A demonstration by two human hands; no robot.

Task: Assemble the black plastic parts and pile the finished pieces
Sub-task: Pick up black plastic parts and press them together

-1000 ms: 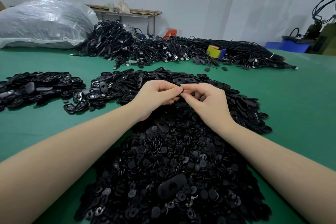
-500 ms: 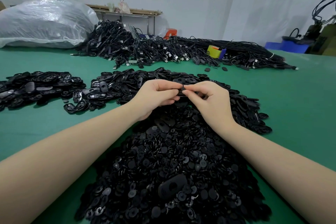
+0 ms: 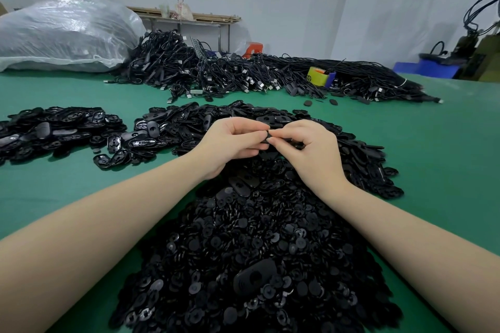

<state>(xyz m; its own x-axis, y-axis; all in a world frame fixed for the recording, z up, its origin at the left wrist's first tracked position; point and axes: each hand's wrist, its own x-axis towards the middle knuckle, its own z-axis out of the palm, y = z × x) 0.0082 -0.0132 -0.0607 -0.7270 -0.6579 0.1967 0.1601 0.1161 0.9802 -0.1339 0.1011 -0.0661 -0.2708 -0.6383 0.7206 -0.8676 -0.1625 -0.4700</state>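
Observation:
My left hand [image 3: 232,143] and my right hand [image 3: 311,149] meet above the middle of the green table, fingers curled. Between them they pinch a small black plastic part [image 3: 281,140], mostly hidden by the fingertips. Below the hands lies a big heap of small round black pieces [image 3: 243,251] with one oval shell [image 3: 254,277] on top. Behind the hands spreads a pile of black oval shells [image 3: 351,149]. A separate pile of oval pieces [image 3: 54,130] lies at the left.
A long heap of black cables [image 3: 243,76] crosses the far table, with a yellow tape roll [image 3: 318,76] in it. A large clear plastic bag [image 3: 65,32] sits far left. Blue bins [image 3: 427,67] and a machine stand at the right. Bare green table [image 3: 446,157] lies right of the piles.
Both hands have stayed together over the pile, shifting slightly. The fingertips have worked the small black part between them.

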